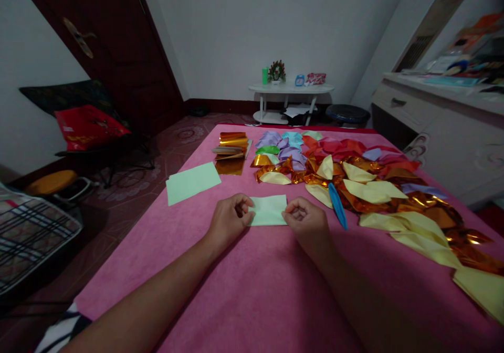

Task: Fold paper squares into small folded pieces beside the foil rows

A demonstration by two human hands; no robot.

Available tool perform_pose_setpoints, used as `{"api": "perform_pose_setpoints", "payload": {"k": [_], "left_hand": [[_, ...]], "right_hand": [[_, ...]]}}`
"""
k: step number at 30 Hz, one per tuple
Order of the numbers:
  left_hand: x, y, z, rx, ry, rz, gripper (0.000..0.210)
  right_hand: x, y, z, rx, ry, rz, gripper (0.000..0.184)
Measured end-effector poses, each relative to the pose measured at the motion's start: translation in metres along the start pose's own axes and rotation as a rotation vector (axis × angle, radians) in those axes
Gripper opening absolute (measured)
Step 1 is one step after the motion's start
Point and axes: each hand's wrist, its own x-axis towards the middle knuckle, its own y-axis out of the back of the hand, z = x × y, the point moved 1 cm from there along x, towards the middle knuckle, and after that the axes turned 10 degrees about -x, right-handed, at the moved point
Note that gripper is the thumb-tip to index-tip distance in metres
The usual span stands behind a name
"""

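One green paper (pixel 268 210); both hands (pixel 230 215) (pixel 310 219) pinching ends.

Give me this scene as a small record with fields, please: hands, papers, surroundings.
Left grip: holds the left edge of a pale green paper
Right grip: holds the same paper's right edge
Left of the hands, farther off: pale green sheets, lying flat
Beyond the held paper: gold foil sheets
Right side: spread of folded pieces, including yellow, gold, red and purple
Near right hand: narrow blue piece
Work surface: pink cloth
Background: small white table against the wall
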Motion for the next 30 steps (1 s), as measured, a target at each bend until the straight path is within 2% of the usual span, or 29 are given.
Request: {"api": "perform_pose_setpoints", "payload": {"k": [3,7,9,11,13,15,20,24,27,30], "left_hand": [[0.000,0.001,0.003,0.169,-0.069,-0.026,0.013],[-0.003,0.002,0.021,0.401,-0.321,0.028,0.022],[-0.005,0.002,0.028,0.488,-0.415,0.040,0.020],[-0.007,0.000,0.031,0.539,-0.473,-0.052,0.015],[-0.008,-0.002,0.029,0.537,-0.490,-0.198,0.016],[-0.008,-0.003,0.024,0.502,-0.479,-0.292,0.020],[-0.010,-0.006,0.020,0.393,-0.480,-0.329,0.026],[-0.013,-0.011,0.025,0.341,-0.533,-0.381,0.029],[-0.015,-0.016,0.029,0.351,-0.556,-0.428,0.030],[-0.017,-0.019,0.031,0.376,-0.556,-0.458,0.032]], "right_hand": [[0.000,0.001,-0.001,-0.039,0.013,-0.007,0.008],[0.000,0.001,-0.002,-0.076,0.034,-0.009,0.006],[0.000,0.001,-0.001,-0.078,0.040,-0.006,0.005],[0.000,0.001,0.000,-0.073,0.038,-0.008,0.006],[0.000,0.000,0.001,-0.068,0.036,-0.016,0.007],[0.000,0.000,0.001,-0.069,0.038,-0.028,0.007],[0.002,0.002,0.001,-0.010,0.010,-0.015,0.011],[0.008,0.009,0.003,0.079,-0.007,0.067,0.016],[0.014,0.014,0.008,0.025,0.009,0.125,0.016],[0.020,0.018,0.013,-0.067,0.035,0.127,0.013]]}}
